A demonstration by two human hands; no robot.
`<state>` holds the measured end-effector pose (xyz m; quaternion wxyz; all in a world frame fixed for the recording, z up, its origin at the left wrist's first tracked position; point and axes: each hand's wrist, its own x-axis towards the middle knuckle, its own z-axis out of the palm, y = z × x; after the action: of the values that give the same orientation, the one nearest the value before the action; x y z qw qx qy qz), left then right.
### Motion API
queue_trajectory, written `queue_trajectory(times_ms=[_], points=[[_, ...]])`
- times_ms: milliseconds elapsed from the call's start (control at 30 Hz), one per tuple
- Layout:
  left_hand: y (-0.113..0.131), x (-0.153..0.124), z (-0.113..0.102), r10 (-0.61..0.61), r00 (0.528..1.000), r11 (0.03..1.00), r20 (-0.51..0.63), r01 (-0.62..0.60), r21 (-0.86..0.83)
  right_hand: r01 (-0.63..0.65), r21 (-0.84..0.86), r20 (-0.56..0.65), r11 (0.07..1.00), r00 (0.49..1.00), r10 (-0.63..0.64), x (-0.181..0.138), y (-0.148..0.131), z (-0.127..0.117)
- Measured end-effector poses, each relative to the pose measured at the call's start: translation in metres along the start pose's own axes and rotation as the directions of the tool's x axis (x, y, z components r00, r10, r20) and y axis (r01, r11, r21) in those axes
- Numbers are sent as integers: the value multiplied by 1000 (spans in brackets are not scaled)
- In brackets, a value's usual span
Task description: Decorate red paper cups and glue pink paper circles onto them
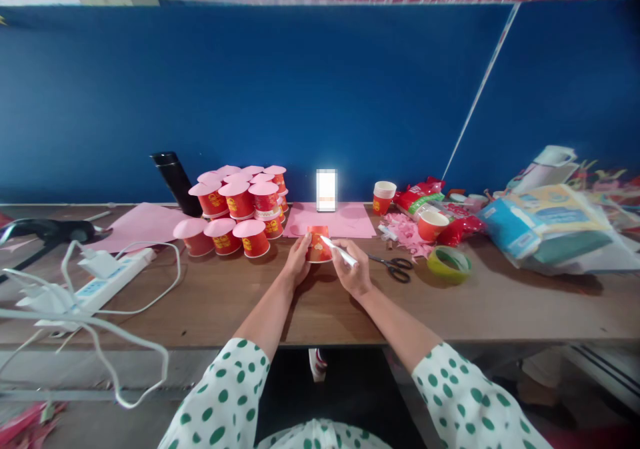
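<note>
With the left hand (299,261) gripping the red cup (315,241), on the near side of the pink paper (350,220), and the right hand (354,274) pinching the white pen (346,256) against it, steady bracing and light pressure should work best.

1. A red paper cup (318,246) is held just toward six o'clock from the middle of the view. Its side is marked with yellowish-gold print, too small to be read. It is tipped so that its narrower end is turned toward twelve o'clock, and its wider, pale-rimmed end toward six. No dent can be made out in the side that is shown.
2. A white pen (344,255), slim and plain, is held at a slant, its tip aimed toward ten o'clock and its rear end toward four. The tip is placed at the cup's printed side; whether contact is made cannot be told.
</note>
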<state>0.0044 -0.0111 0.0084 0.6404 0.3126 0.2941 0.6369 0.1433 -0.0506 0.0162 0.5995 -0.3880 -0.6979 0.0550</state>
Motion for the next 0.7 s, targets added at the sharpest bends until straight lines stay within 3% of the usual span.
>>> queue_trajectory(times_ms=[700], points=[[-2,2,-4,-3,999,1000,47,3,-2,1,1,-14,1000,1000,-1,0,3,0]])
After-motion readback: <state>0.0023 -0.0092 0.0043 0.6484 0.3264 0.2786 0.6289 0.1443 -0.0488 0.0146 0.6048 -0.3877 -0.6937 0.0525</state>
